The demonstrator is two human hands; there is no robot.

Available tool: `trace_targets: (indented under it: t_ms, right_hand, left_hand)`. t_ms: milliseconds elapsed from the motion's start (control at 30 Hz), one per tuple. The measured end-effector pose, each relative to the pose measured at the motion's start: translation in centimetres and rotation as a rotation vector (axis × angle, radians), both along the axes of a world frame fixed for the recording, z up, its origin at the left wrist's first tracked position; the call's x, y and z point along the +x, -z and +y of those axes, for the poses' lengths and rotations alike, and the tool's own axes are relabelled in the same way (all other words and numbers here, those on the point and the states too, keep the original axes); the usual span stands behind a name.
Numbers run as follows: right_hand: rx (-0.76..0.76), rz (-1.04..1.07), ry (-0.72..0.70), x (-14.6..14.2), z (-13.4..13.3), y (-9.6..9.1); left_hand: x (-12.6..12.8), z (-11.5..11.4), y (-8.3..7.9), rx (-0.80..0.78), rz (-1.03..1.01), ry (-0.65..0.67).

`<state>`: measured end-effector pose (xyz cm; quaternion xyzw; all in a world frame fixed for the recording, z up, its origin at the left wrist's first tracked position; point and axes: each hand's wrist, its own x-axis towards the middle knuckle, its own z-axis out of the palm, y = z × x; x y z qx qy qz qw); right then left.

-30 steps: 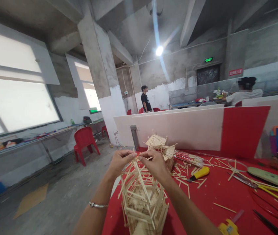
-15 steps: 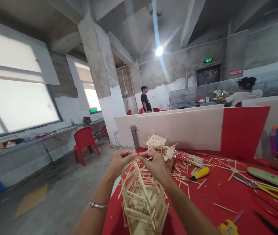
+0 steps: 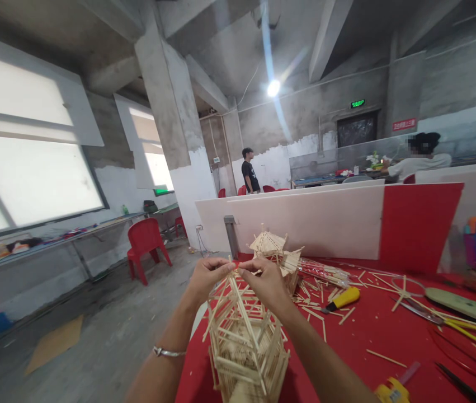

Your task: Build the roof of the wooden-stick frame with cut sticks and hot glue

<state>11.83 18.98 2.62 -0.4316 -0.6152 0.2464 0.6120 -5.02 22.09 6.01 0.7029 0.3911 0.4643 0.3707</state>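
A pavilion-like model built of thin wooden sticks (image 3: 248, 358) stands on the red tabletop in front of me, its slanting roof sticks meeting at a peak. At that peak, my left hand (image 3: 210, 278) is closed, thumb and fingers pinching the stick ends from the left. My right hand (image 3: 268, 281) pinches there too, its fingertips almost meeting the left ones. A spot of red shows between the fingertips; I cannot tell what it is. Behind my right hand is a second stick model (image 3: 268, 242) with a finished-looking pointed roof.
On the red table (image 3: 342, 358) lie a yellow utility knife (image 3: 344, 299), a bagged bundle of sticks (image 3: 324, 272), loose sticks, yellow-handled scissors (image 3: 451, 323) and a yellow glue gun-like tool (image 3: 392, 390). A white board (image 3: 305, 226) stands behind. Two people are farther back.
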Motion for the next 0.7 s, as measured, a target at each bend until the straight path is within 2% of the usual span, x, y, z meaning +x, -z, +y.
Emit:
trace_targets:
  t_ms: [700]
  right_hand:
    - [0.013, -0.003, -0.001, 0.00, 0.26, 0.25]
  left_hand:
    - [-0.13, 0.11, 0.20, 0.004, 0.014, 0.007]
